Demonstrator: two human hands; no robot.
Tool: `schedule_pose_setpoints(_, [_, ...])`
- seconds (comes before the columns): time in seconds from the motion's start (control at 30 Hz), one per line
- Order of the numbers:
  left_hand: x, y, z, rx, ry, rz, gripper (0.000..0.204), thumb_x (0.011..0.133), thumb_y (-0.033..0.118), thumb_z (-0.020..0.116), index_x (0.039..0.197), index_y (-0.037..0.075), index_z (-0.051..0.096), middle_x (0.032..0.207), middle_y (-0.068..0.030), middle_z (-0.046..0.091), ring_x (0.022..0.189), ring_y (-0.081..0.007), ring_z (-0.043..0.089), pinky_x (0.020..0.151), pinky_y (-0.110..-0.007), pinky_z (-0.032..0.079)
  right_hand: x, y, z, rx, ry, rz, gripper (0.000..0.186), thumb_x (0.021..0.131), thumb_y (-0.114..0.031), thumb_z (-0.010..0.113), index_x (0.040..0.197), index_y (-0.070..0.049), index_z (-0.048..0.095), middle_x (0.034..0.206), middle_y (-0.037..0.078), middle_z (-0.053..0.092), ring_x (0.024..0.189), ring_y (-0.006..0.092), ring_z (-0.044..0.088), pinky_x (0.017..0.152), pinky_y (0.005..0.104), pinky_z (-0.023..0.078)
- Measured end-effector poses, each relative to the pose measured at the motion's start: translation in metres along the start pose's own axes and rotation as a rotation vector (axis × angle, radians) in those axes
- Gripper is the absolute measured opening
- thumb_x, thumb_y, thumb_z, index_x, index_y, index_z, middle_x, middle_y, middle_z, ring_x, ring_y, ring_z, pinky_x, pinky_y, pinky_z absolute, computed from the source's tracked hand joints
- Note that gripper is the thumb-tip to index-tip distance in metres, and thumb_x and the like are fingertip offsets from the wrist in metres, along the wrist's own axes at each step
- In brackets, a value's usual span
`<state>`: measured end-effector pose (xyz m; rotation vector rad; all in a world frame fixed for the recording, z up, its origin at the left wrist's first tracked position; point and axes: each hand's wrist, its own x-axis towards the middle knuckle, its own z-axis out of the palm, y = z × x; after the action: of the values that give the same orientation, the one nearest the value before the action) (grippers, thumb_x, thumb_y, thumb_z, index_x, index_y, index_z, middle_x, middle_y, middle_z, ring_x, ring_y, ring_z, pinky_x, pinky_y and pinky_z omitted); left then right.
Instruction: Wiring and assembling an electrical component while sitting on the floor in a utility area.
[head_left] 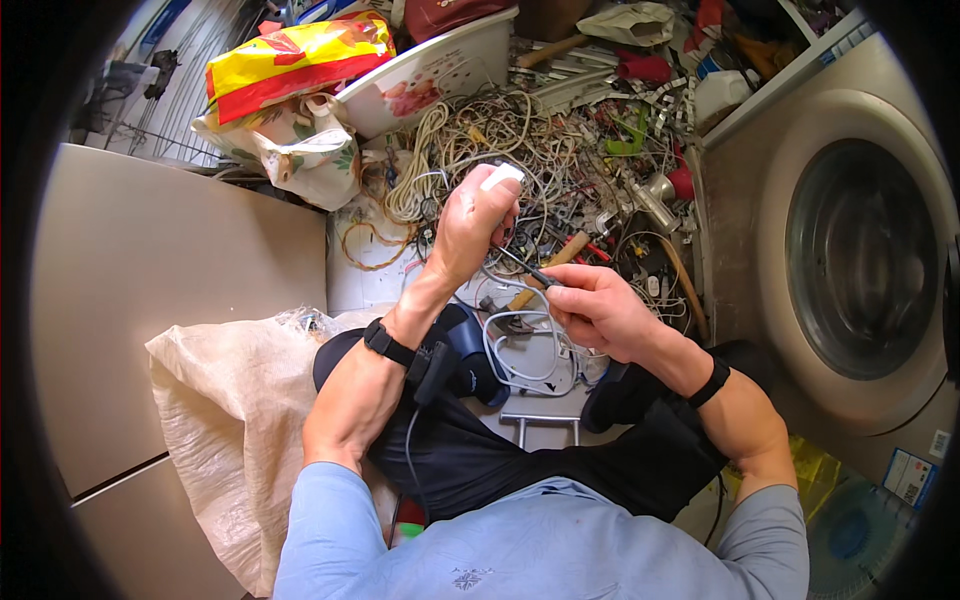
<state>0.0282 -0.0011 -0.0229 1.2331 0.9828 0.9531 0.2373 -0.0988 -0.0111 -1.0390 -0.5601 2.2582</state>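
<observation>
My left hand [466,224] is closed around a small white plastic piece [504,177], whose top shows above the thumb. My right hand [602,312] pinches a thin dark tool that looks like a screwdriver [526,266]. Its shaft slants up and left toward the underside of my left fist; the fingers hide where the tip meets anything. A pale grey cable [489,345] loops down below both hands, and I cannot tell whether it joins the white piece. Beneath the hands lies a hammer [522,298] with a wooden handle.
A large heap of tangled cables [470,130] and scrap covers the floor ahead. A front-loading washing machine [745,215] stands at right, a beige cabinet-like panel [180,260] at left. A woven sack [225,400] lies beside my left leg. Behind are a white tub [440,75] and a yellow-red bag [300,62].
</observation>
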Motion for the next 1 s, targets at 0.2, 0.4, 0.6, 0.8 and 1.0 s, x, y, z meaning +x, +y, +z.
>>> schedule_pose_setpoints(0.2, [-0.006,-0.004,-0.001,0.036,-0.020,-0.121,0.047,0.098,0.053,0.058,0.089,0.007,0.057,0.074,-0.0001,0.058,0.063,-0.0080,0.050,0.057,-0.025,0.041,0.003,0.004,0.005,-0.773,0.160,-0.319,0.034,0.096,-0.008,0.064,0.128,0.002,0.065,0.082,0.006,0.066,0.067,0.0134,0.061,0.061,0.0288,0.047])
schedule_pose_setpoints(0.4, [-0.005,-0.003,-0.002,0.080,0.011,-0.121,0.047,0.097,0.053,0.058,0.087,0.007,0.057,0.073,-0.0007,0.058,0.063,-0.0089,0.052,0.057,-0.026,0.042,0.008,0.016,0.002,-1.283,0.234,-0.889,0.039,0.089,-0.003,0.071,0.128,0.001,0.066,0.102,0.021,0.071,0.074,0.0371,0.069,0.067,0.0409,0.057])
schedule_pose_setpoints(0.6, [-0.003,0.002,-0.001,0.110,0.030,-0.088,0.047,0.096,0.053,0.059,0.086,0.007,0.058,0.074,-0.0005,0.059,0.064,-0.0091,0.053,0.057,-0.026,0.043,0.008,0.013,-0.001,-1.496,0.237,-0.814,0.040,0.091,-0.006,0.070,0.130,0.001,0.064,0.090,0.017,0.069,0.070,0.0306,0.069,0.065,0.0389,0.056])
schedule_pose_setpoints(0.8, [-0.005,0.008,0.001,0.110,0.044,-0.050,0.048,0.095,0.054,0.060,0.086,0.007,0.058,0.073,-0.0002,0.059,0.064,-0.0087,0.053,0.055,-0.026,0.043,0.002,0.000,0.014,-0.325,0.055,-0.116,0.034,0.102,-0.013,0.061,0.133,0.000,0.063,0.073,-0.005,0.055,0.056,0.0030,0.047,0.048,0.0208,0.035])
schedule_pose_setpoints(1.0, [-0.003,0.003,-0.003,0.097,0.007,-0.091,0.049,0.095,0.054,0.061,0.087,0.006,0.059,0.072,-0.0001,0.058,0.064,-0.0086,0.053,0.056,-0.026,0.042,0.014,0.009,0.003,-0.753,0.103,-0.515,0.036,0.099,-0.011,0.066,0.132,0.002,0.062,0.075,0.007,0.061,0.056,0.0120,0.053,0.049,0.0277,0.042])
